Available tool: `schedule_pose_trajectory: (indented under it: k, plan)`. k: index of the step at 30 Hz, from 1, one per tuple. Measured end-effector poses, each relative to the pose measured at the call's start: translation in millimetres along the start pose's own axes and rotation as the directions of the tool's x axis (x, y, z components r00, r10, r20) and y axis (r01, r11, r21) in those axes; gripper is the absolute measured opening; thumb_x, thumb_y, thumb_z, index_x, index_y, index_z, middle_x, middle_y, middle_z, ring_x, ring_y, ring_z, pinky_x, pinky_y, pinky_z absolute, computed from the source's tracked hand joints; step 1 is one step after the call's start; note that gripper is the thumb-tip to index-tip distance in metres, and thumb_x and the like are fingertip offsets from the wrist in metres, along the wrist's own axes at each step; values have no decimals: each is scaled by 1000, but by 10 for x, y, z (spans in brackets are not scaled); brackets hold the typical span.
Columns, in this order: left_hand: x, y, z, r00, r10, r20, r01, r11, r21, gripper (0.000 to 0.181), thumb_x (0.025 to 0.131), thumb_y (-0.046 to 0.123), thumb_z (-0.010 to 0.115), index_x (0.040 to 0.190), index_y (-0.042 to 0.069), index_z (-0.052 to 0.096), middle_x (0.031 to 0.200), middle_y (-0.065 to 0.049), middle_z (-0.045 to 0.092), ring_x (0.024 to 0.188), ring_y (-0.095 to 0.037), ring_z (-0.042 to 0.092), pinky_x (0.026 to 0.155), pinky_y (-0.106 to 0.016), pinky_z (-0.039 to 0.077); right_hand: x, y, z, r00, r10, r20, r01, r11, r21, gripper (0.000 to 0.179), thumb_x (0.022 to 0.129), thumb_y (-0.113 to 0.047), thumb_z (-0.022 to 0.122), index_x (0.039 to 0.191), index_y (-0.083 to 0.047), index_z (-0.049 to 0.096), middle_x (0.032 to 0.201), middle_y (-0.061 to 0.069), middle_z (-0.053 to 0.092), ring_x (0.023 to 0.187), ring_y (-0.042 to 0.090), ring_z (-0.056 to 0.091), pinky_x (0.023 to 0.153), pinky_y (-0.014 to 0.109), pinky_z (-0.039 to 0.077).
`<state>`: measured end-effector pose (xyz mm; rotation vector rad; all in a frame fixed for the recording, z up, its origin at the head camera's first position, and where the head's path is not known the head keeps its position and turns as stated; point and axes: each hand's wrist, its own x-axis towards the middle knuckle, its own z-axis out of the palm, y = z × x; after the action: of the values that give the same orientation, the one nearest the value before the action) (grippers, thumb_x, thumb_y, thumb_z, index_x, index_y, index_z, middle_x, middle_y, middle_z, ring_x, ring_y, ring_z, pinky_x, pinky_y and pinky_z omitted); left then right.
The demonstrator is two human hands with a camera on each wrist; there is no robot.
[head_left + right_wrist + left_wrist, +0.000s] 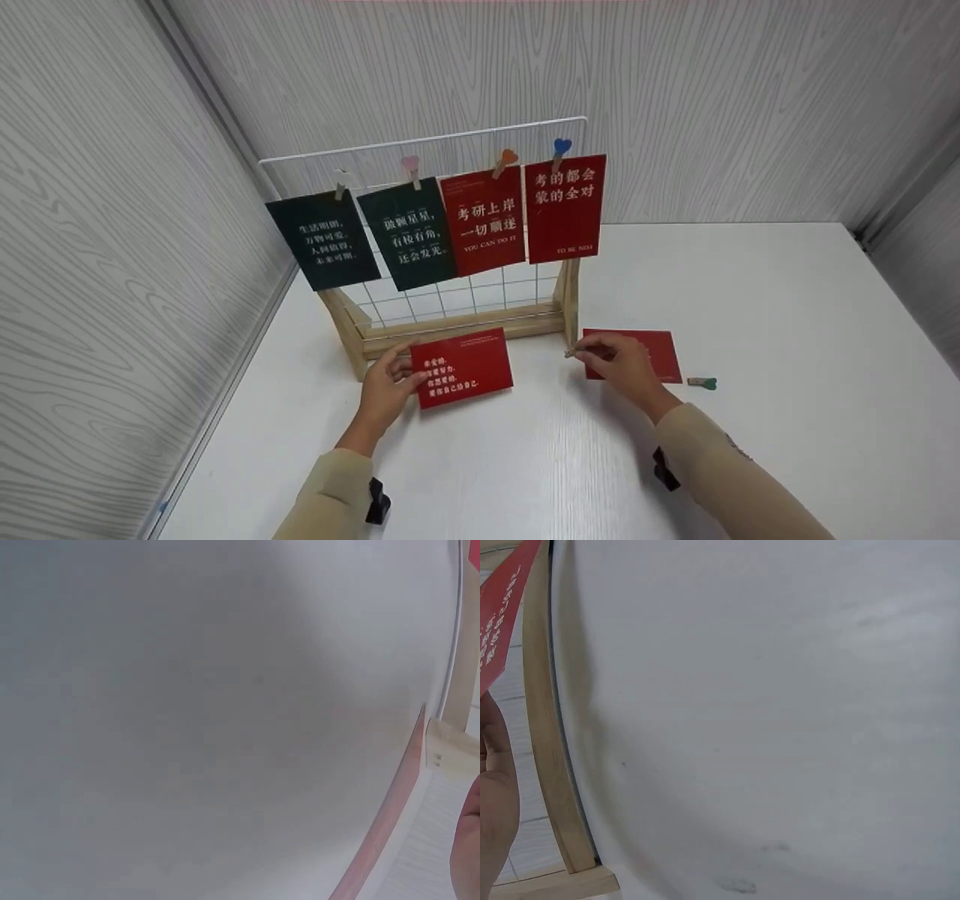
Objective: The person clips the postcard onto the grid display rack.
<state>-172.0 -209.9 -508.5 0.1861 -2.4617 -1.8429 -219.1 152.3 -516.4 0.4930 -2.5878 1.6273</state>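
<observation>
My left hand (390,386) holds a red card (472,367) with white writing by its left end, thumb across the front. The card is tilted, in front of the rack's wooden base. In the left wrist view the same card (506,611) shows at the upper left, above part of the hand (496,795). My right hand (622,367) pinches a small wooden clothespin (571,353) between thumb and fingertips, near the rack's right foot. Under that hand, another red card (664,352) lies on the table, partly covered. In the right wrist view only the hand's edge (469,847) shows.
A wire grid rack (450,300) on a wooden base (457,328) stands at the back. Dark green cards (326,240) and red cards (566,210) hang from it on heart-topped clothespins (562,148). A green-hearted clothespin (703,383) lies right of the table card.
</observation>
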Motion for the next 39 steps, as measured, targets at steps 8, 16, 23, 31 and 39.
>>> schedule_pose_trajectory:
  k: [8, 16, 23, 31, 39]
  plan:
    - [59, 38, -102, 998, -39, -49, 40, 999, 20, 59, 87, -5, 65, 140, 14, 48, 110, -12, 64, 110, -28, 57, 87, -35, 51, 143, -160, 238, 999, -12, 48, 10, 999, 36, 22, 85, -7, 71, 107, -11, 71, 93, -4, 70, 85, 16, 65, 73, 26, 54]
    - [94, 56, -195, 998, -3, -58, 5, 999, 33, 59, 86, -4, 66, 139, 18, 49, 108, -10, 65, 109, -25, 58, 88, -32, 51, 248, -256, 395, 998, -4, 62, 3, 1000, 18, 23, 85, -3, 70, 108, -6, 72, 94, -1, 70, 87, 12, 66, 77, 26, 54]
    - [140, 63, -253, 998, 17, -67, -14, 999, 41, 58, 87, -4, 64, 139, 18, 49, 110, -11, 65, 109, -24, 57, 92, -34, 49, 338, -349, 467, 997, 6, 76, -7, 1000, 6, 22, 87, -6, 69, 108, -5, 72, 93, -4, 70, 86, 11, 65, 78, 27, 54]
    - [203, 103, -290, 993, 58, -99, -49, 995, 89, 58, 87, -4, 64, 139, 17, 49, 110, -11, 65, 105, -22, 60, 92, -31, 48, 476, -499, 542, 998, 2, 55, -1, 1000, -14, 22, 87, -6, 70, 108, -10, 72, 96, -3, 69, 84, 13, 63, 76, 29, 54]
    - [278, 166, -331, 990, 64, -124, -56, 996, 70, 59, 88, -3, 64, 140, 19, 48, 110, -11, 65, 104, -21, 59, 92, -29, 48, 605, -670, 630, 998, -39, 44, 40, 999, -23, 19, 86, -5, 70, 105, -8, 71, 95, -3, 69, 83, 12, 62, 73, 27, 54]
